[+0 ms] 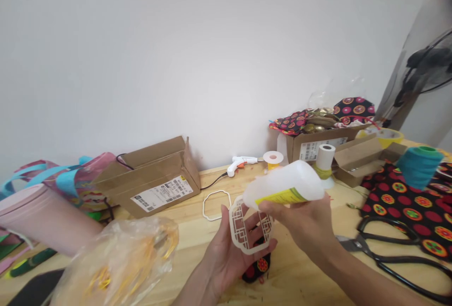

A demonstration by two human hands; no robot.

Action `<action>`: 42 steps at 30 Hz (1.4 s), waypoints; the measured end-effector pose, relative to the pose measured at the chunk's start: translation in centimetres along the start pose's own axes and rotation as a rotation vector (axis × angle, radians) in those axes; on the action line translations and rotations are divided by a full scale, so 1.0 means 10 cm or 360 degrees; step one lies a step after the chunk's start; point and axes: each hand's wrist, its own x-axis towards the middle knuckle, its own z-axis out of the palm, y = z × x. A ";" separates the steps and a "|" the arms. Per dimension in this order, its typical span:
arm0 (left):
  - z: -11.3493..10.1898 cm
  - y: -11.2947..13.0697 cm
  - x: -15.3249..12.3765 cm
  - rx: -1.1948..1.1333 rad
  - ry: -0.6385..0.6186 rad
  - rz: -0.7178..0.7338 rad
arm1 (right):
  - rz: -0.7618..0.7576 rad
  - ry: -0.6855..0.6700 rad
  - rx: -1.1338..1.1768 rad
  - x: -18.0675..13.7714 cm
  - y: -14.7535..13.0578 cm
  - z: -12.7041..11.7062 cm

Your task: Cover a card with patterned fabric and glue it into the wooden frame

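Note:
My left hand point(222, 254) holds a pale openwork lattice frame point(240, 235) with a scalloped outline, gripping it by the edges with the palm behind it. In my right hand point(307, 223) is a white squeeze bottle point(286, 181) with a yellow label, tilted so its lower end points left over the frame's top edge. The bottle's tip is hidden behind the frame or blurred. A thin plain outline frame point(216, 205) lies flat on the table beyond my left hand. Under the hands rests a small piece of dark patterned fabric point(257, 267).
Black-handled scissors point(384, 245) lie at right beside patterned cloth point(406, 212) and a teal thread cone point(420, 167). A glue gun point(242, 165) is by the wall. Cardboard boxes point(155, 179) stand behind; a plastic bag point(123, 259) and pink tumbler point(52, 216) are at left.

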 end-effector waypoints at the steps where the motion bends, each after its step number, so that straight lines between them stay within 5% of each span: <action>1: 0.00 0.00 0.00 0.0009 -0.0007 -0.0001 | -0.0003 0.0014 -0.0019 0.00 0.00 0.00; 42: 0.02 -0.03 0.03 -0.0045 0.0038 -0.0045 | 0.0171 -0.0003 0.0068 -0.07 -0.01 0.05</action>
